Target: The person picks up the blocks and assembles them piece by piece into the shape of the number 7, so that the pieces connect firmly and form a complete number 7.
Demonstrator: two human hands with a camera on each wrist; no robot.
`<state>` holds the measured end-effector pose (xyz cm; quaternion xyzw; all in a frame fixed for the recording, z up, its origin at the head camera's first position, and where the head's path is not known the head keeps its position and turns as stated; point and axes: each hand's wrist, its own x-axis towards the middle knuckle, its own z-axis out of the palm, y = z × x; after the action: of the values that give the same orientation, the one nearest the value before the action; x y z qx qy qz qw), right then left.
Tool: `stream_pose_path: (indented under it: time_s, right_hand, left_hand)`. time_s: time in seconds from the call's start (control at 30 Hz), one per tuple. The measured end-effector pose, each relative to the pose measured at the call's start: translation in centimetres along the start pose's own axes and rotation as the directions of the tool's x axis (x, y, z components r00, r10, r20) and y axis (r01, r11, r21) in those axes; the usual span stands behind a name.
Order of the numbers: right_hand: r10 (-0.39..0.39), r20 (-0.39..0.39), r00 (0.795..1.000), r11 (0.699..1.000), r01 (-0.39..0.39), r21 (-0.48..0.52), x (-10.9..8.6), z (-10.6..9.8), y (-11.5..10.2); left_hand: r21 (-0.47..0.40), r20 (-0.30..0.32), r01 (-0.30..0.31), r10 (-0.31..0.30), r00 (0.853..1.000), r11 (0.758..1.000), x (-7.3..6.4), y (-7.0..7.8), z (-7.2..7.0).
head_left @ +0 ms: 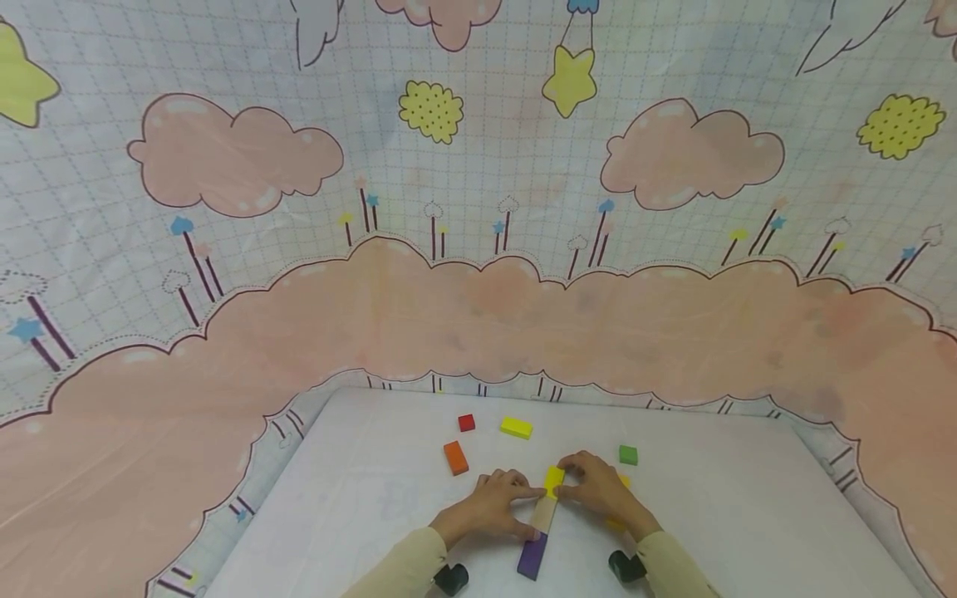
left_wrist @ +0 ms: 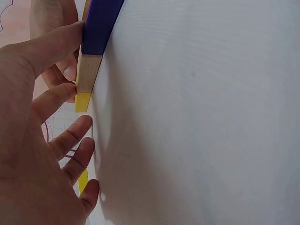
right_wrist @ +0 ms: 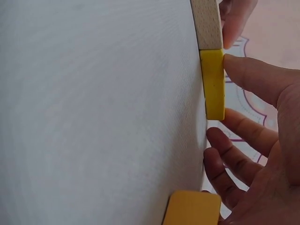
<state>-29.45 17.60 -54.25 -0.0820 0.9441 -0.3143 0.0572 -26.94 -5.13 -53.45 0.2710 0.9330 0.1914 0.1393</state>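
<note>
A row of blocks lies end to end on the white surface: a purple block [head_left: 532, 560] nearest, a plain wooden block [head_left: 543, 515] in the middle and a yellow block [head_left: 553, 479] at the far end. My left hand [head_left: 489, 504] is at the row's left side. Its thumb touches around the purple-wood joint, and its index fingertip meets the side near the wood-yellow joint; the other fingers are spread. On the right, my right hand [head_left: 601, 488] holds the yellow block, thumb against its side and index finger at its far end.
Beyond the hands lie a red block [head_left: 467, 423], an orange block [head_left: 456, 458], another yellow block [head_left: 517, 428] and a green block [head_left: 628, 455]. A yellow-orange block [right_wrist: 194, 207] is partly hidden by my right arm. A patterned cloth [head_left: 478, 316] rises behind.
</note>
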Motion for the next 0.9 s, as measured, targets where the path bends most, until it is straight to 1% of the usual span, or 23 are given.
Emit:
stream_pose_path:
  time_s: [0.2,0.3,0.47,0.6,0.9]
  right_hand:
    - [0.016,0.004,1.000,1.000,-0.016,0.009,0.0,-0.1,0.0]
    - [0.006,-0.005,1.000,1.000,-0.006,0.028,-0.1,-0.3,0.0]
    - [-0.014,-0.039,0.999,0.997,0.017,0.071,-0.7,-0.9,-0.3]
    - [-0.019,-0.069,0.997,0.995,0.026,0.096,-1.2,-1.7,-0.5]
    - [-0.033,-0.125,0.992,0.993,0.046,0.107,-2.0,-3.4,-0.7]
  left_hand:
    - [-0.006,0.001,0.001,-0.001,1.000,1.000,0.1,-0.1,0.0]
    - [-0.007,0.006,0.006,-0.006,1.000,1.000,-0.1,0.1,-0.2]
    - [-0.009,0.011,0.021,-0.021,1.000,1.000,-0.4,0.5,-0.5]
    - [-0.008,0.009,0.023,-0.023,1.000,1.000,-0.4,0.6,-0.4]
    - [-0.024,0.004,0.028,-0.028,1.000,0.999,-0.6,0.5,-0.4]
